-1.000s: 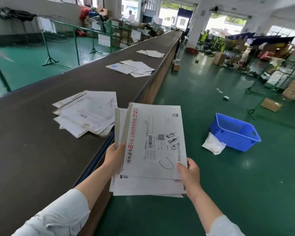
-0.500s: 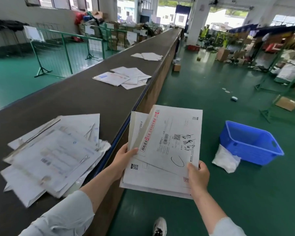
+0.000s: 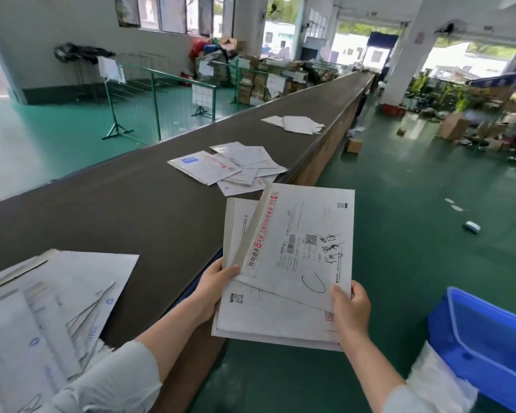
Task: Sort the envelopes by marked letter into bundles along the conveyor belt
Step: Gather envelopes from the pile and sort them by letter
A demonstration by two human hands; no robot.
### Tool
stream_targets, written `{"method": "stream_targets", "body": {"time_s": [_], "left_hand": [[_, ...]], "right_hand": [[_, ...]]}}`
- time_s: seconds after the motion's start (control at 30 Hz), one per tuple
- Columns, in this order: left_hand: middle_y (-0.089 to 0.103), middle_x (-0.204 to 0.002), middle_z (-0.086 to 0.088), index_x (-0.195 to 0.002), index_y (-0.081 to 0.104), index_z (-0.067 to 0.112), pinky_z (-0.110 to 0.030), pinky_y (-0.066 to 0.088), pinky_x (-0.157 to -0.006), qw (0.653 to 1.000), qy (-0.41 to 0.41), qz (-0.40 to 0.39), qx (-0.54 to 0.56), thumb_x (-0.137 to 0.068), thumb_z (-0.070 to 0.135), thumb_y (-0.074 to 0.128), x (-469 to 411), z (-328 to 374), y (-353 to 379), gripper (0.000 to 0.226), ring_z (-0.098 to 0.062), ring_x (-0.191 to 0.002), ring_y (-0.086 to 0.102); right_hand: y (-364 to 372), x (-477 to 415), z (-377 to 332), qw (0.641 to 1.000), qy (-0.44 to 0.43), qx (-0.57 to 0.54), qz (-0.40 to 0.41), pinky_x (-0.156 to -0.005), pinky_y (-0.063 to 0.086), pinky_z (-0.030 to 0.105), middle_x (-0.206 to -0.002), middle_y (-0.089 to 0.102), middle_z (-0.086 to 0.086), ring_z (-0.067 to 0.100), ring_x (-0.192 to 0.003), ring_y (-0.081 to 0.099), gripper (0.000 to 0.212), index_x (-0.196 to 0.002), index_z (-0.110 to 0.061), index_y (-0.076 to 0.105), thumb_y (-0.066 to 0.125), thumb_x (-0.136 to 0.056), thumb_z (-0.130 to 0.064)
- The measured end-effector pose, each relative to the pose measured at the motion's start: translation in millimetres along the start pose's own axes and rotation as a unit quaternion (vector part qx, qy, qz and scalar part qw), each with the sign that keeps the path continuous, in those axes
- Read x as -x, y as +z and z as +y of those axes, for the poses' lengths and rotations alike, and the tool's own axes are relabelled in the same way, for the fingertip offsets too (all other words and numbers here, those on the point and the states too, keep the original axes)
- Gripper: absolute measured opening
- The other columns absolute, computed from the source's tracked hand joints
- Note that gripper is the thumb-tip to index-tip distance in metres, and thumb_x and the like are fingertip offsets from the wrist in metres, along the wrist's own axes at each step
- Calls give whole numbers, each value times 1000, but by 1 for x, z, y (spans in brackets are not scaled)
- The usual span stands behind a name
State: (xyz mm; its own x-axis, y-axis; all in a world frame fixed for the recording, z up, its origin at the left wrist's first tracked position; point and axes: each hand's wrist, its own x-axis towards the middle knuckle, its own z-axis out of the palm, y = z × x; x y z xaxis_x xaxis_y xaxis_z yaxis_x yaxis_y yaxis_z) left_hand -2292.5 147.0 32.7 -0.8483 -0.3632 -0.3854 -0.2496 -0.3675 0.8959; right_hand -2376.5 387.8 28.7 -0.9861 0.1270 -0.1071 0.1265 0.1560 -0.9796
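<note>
1. Two hands, one held stack. The left hand (image 3: 218, 281) grips the stack of envelopes (image 3: 268, 317) at its left edge, thumb on top and fingers hidden beneath. The right hand (image 3: 350, 308) pinches the lower right corner, thumb pressed on the top envelope (image 3: 304, 242).
2. The stack is held in the air just beside the right edge of the conveyor belt (image 3: 131, 210), above the green floor (image 3: 399, 219). At least three envelopes show, and the full count cannot be told. The top envelope lies askew on the rest and bears a handwritten "C".
3. Three bundles lie on the belt, well apart from one another: the near bundle (image 3: 51, 308) at lower left, blurred; the middle bundle (image 3: 230, 165), loosely fanned, just beyond the held stack; and the far bundle (image 3: 295, 124).
4. One blue basket (image 3: 489, 338) stands on the floor at right, with one white bag (image 3: 438, 380) against it.
5. One cardboard box (image 3: 353, 145) sits at the belt's base. A green fence (image 3: 152, 93) runs along the far side. One white pillar (image 3: 405, 55) stands near the belt's far end.
</note>
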Motion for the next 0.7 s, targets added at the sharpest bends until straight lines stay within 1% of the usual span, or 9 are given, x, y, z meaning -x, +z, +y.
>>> {"method": "stream_targets", "body": {"time_s": [0.07, 0.17, 0.3, 0.4, 0.5, 0.53, 0.63, 0.7], "left_hand": [[73, -104, -12, -112, 58, 18, -44, 58, -78, 1000, -6, 5, 20, -96, 22, 57, -36, 10, 8, 17, -30, -88, 71], [74, -98, -11, -108, 60, 15, -39, 57, -71, 999, -7, 25, 38, -97, 30, 56, -101, 26, 20, 19, -28, -84, 72], [73, -93, -13, -106, 60, 12, -37, 57, -62, 996, -1, 67, 57, -96, 29, 57, -205, 55, 41, 21, -28, -73, 71], [74, -95, -16, -110, 62, 10, -40, 57, -64, 995, 2, 74, 59, -96, 28, 56, -278, 80, 54, 23, -32, -77, 72], [75, -91, -13, -109, 65, 9, -37, 57, -63, 995, -1, 81, 66, -97, 30, 55, -349, 112, 69, 26, -31, -78, 72], [75, -91, -13, -108, 65, 10, -37, 57, -63, 994, -4, 84, 68, -97, 31, 54, -365, 122, 72, 27, -30, -79, 72], [75, -97, -12, -112, 66, 10, -41, 58, -75, 994, -19, 87, 56, -97, 37, 52, -412, 140, 76, 33, -31, -88, 72], [75, -98, -10, -115, 65, 11, -42, 58, -80, 993, -19, 104, 55, -97, 38, 52, -443, 149, 72, 35, -30, -91, 72]], "right_hand": [[16, -43, -3, 1000, -2, 8, -14, -64, 52, 32, -96, 69, 1, 20, -86, 65, 17, -97, -20, 63, 54, -88, -10], [49, -110, -9, 999, -4, 9, -38, -62, 50, 30, -98, 68, 2, 20, -85, 64, 17, -100, -18, 63, 54, -89, -9], [98, -209, -32, 998, -29, 13, -56, -58, 48, 28, -98, 68, 3, 19, -83, 63, 17, -101, -16, 62, 53, -89, -8], [126, -277, -53, 997, -38, 16, -59, -54, 48, 27, -97, 67, 1, 18, -81, 63, 18, -102, -17, 62, 52, -89, -8], [151, -347, -75, 997, -37, 13, -71, -58, 53, 32, -97, 67, 0, 20, -85, 65, 17, -97, -22, 62, 53, -88, -11], [158, -363, -81, 997, -38, 12, -73, -59, 53, 32, -97, 67, -1, 20, -85, 65, 17, -96, -23, 62, 53, -87, -11], [183, -411, -84, 996, -33, 8, -82, -62, 49, 30, -99, 68, 0, 17, -88, 64, 17, -96, -23, 62, 55, -87, -10], [207, -445, -84, 993, -27, 17, -112, -66, 52, 32, -99, 68, 1, 19, -89, 65, 16, -97, -22, 62, 56, -88, -11]]}}
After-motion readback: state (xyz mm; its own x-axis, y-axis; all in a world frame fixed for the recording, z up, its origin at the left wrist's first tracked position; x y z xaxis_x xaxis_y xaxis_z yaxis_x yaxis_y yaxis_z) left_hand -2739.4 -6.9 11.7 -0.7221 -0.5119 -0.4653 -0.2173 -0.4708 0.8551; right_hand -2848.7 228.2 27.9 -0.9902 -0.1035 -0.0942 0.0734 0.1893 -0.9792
